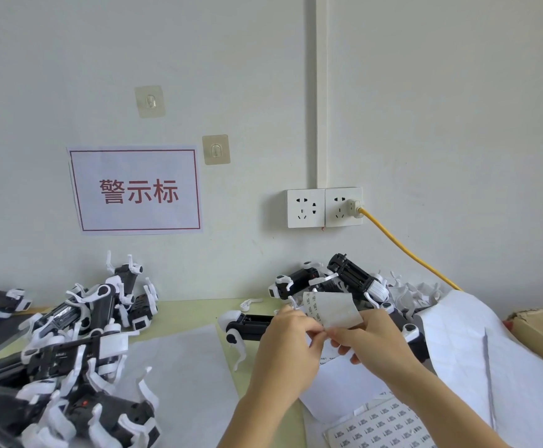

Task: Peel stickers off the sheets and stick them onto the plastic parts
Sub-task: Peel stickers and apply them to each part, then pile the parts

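Sticker sheet (383, 428) nearest | left hand (291, 337), right hand (368, 337) pinch curled sheet (331, 310) rising above fingertips

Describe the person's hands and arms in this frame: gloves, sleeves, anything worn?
Both are bare. The left hand and right hand wear no gloves, and no rings are visible on the fingers that show. The left forearm and right forearm show no sleeves, watch or wristband down to the frame's bottom edge. Nails look short and unpainted, though the picture is too soft to be sure.
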Tool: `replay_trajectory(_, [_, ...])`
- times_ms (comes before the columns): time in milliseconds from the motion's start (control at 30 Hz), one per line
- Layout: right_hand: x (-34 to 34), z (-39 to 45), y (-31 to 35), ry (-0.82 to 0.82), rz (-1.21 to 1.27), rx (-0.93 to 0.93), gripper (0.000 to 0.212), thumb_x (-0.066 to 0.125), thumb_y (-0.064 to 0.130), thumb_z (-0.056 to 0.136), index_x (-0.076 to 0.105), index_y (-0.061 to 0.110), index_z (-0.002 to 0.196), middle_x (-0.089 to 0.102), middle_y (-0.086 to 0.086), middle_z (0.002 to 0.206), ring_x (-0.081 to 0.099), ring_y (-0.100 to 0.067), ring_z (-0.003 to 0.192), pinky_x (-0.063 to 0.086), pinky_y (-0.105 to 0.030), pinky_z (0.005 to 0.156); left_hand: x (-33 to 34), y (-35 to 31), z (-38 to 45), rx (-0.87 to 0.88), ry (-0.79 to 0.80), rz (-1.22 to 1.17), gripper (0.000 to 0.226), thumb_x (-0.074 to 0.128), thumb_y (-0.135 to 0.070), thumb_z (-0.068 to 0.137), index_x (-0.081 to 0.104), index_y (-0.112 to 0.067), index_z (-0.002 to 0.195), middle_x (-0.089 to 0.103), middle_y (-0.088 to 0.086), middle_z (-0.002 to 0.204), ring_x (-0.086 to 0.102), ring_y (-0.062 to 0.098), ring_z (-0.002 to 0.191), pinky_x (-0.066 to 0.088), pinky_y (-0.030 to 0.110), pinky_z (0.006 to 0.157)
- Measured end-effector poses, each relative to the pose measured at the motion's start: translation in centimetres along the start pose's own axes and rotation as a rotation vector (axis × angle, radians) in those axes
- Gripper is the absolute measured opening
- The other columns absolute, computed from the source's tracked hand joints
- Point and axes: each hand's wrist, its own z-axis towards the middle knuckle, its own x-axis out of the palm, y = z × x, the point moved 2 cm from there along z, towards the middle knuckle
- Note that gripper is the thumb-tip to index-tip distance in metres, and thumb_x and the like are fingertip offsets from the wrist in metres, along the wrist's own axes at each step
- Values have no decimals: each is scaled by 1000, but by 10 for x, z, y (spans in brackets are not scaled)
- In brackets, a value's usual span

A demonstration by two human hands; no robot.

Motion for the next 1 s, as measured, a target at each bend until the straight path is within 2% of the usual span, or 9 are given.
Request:
replay_trajectory(133, [0, -1, 0, 5, 6, 2, 17, 67, 8, 89, 76, 9, 74, 72, -2, 66, 60, -4, 55, 45, -17, 49, 0, 1, -1, 1, 2, -1, 15, 65, -23, 94, 80, -23, 93, 66, -10, 84, 43, 2, 86, 37, 13, 71])
replay_trajectory(367, [0, -1, 0, 4, -13, 1, 19, 68, 7, 87, 76, 9, 70, 72, -4, 66, 60, -4, 54, 45, -17, 48, -1, 1, -1, 0, -2, 12, 14, 66, -22, 92, 78, -19, 86, 62, -9, 80, 43, -4, 81, 32, 10, 66])
replay_trajectory(567, [0, -1, 1, 14, -26, -6, 17, 67, 8, 86, 74, 8, 70, 71, -3, 66, 60, -4, 54, 45, -18, 49, 1, 1, -1, -14, -17, 1, 8, 69, -18, 87, 76, -16, 84, 65, -7, 82, 44, 1, 84, 38, 15, 69])
replay_trajectory(767, [-2, -3, 3, 15, -24, -5, 14, 67, 9, 87, 74, 8, 75, 72, -2, 68, 61, -6, 56, 46, -20, 51, 1, 2, -1, -39, -60, -42, 8, 70, -15, 84, 73, -17, 78, 61, -11, 76, 50, 0, 83, 40, 13, 67])
replay_trajectory(1000, [-5, -3, 4, 16, -6, -9, 17, 66, 6, 89, 77, 12, 77, 72, -2, 68, 62, -6, 57, 46, -19, 51, -1, 2, -1, -57, -63, -144, 8, 79, -28, 84, 76, -21, 81, 65, -17, 76, 54, -1, 81, 39, 10, 70])
